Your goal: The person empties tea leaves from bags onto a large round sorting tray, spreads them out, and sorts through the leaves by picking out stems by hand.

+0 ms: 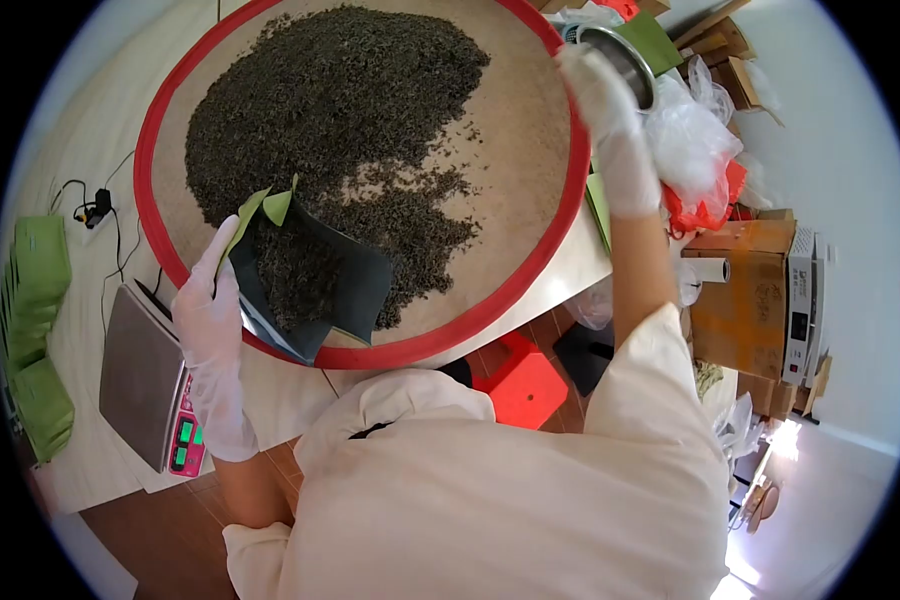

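Observation:
A round tray with a red rim [570, 190] bears a wide heap of dark dried leaves [330, 90]. At its near left edge, my gloved left hand [210, 300] grips the side of a green bag [355, 290]. The bag's mouth is spread, and dark leaves show inside. Beyond the tray's right rim, my gloved right hand [595, 90] is at the near side of a round metal bowl [625, 60]. Its fingers are blurred, so their hold on the bowl is unclear.
A scale [140, 370] with green displays stands left of the tray, beside stacked green bags [40, 300]. On the right are plastic bags [690, 140], a cardboard box [740, 300] and a white device [802, 310]. A red stool [530, 390] is below the table edge.

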Demonstrator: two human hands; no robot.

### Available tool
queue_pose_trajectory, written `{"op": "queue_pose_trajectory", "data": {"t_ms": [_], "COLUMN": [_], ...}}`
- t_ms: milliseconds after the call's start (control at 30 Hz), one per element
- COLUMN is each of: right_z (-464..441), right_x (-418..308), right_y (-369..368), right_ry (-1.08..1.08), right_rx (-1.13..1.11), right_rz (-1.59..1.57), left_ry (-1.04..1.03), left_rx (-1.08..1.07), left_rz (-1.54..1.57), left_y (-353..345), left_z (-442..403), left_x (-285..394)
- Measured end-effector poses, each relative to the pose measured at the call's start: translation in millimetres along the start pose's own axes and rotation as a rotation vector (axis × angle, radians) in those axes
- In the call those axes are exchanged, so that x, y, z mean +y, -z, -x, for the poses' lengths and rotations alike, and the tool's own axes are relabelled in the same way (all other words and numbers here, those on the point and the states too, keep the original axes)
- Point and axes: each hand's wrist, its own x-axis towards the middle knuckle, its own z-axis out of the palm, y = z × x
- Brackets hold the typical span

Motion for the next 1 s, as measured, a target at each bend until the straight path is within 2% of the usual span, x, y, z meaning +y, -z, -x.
{"op": "queue_pose_trajectory", "data": {"t_ms": [33,67,100,133,200,267,367,433,500,567,700,833,967,1000], "right_z": [2.0,-10.0,-8.6,-7.3,-3.8,-7.4,10.5,38.2,66.6,80.3,47.3,16.2,20.5,24.1], "right_x": [31.6,-21.7,-38.3,-54.1,-43.7,-65.8,-143.3,-169.2,-193.1,-215.7,-227.5,-245.5,-250.4,-251.8], "right_y": [-2.2,-126.0,-163.3,-198.9,-122.3,-43.5,70.1,124.7,174.1,204.7,229.8,240.0,238.2,238.0], "right_ry": [-0.039,-0.015,-0.205,-0.410,-0.028,0.174,-0.864,-0.149,0.255,0.462,0.334,0.474,0.459,0.434], "right_rx": [-0.194,-0.272,-0.265,-0.150,-0.356,-0.420,0.057,0.179,0.168,0.166,0.269,0.348,0.347,0.264], "right_rz": [-0.340,-0.008,-0.900,-1.784,-1.110,-0.760,-2.449,-1.973,-1.900,-1.877,-1.776,-1.749,-1.829,-1.869], "left_ry": [0.046,-0.047,-0.059,-0.009,0.132,0.128,0.088,0.159,0.169,0.178,0.257,0.141,0.207,0.205], "left_rx": [-0.021,0.032,0.033,0.020,-0.032,0.000,0.063,0.079,0.106,0.128,0.101,0.197,0.198,0.208], "left_rz": [0.028,0.029,0.031,0.025,0.028,0.080,0.103,0.082,0.190,0.254,0.251,0.149,0.298,0.309], "left_y": [1.4,-2.0,-0.6,0.6,5.8,6.7,11.3,12.4,10.7,10.2,14.1,15.9,17.3,17.6], "left_z": [0.3,0.4,0.9,1.1,1.7,-0.4,-0.2,-1.4,-0.7,-0.9,-1.6,-3.5,-2.1,-1.4], "left_x": [-0.1,-5.4,-3.5,-1.5,4.4,1.8,6.3,5.1,-5.3,-10.4,-11.3,-14.9,-24.9,-23.4]}}
